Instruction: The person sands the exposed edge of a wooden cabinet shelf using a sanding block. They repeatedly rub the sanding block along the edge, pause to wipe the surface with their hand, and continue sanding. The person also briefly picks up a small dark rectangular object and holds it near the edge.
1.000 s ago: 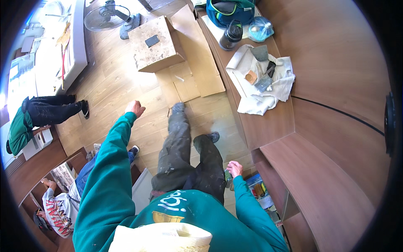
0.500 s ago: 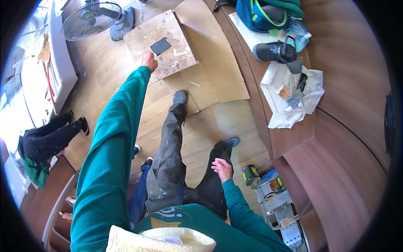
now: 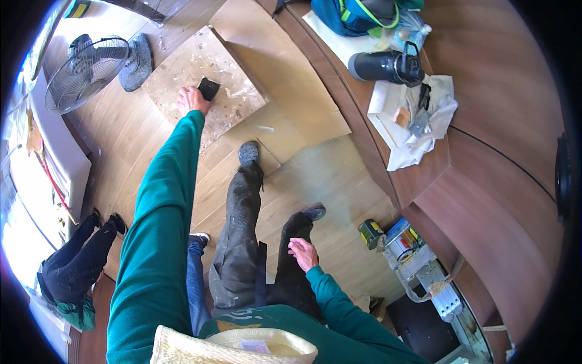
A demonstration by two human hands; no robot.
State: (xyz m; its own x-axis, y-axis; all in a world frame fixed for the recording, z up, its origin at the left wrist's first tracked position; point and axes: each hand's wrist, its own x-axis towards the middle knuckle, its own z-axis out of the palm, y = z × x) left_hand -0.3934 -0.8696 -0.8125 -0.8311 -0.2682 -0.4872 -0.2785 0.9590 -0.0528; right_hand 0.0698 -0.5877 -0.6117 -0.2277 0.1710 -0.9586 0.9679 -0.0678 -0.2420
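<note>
On the paint-spotted wooden board (image 3: 239, 109) lies a flat, dark rectangular piece (image 3: 210, 88); from this picture its kind is unclear. My left hand (image 3: 193, 101), at the end of an outstretched arm in a green sleeve, has its fingers on the piece's near-left edge and seems to grip it. The fingertips are partly hidden. Over my right thigh hangs my right hand (image 3: 303, 253), its fingers loosely bent and apart, with nothing visible in them.
A grey fan (image 3: 88, 70) stands left of the board, over cardboard (image 3: 315, 103). On the brown ledge at right are a black bottle (image 3: 385, 67), a backpack (image 3: 357, 15) and white wrapping (image 3: 406, 155). A paint can (image 3: 370, 233) sits near my right foot. Other people's legs (image 3: 79, 261) show at left.
My left hand has gone from beside the dark piece onto its edge, and the piece now looks tilted. The view has shifted. My right hand stays low, fingers still loose.
</note>
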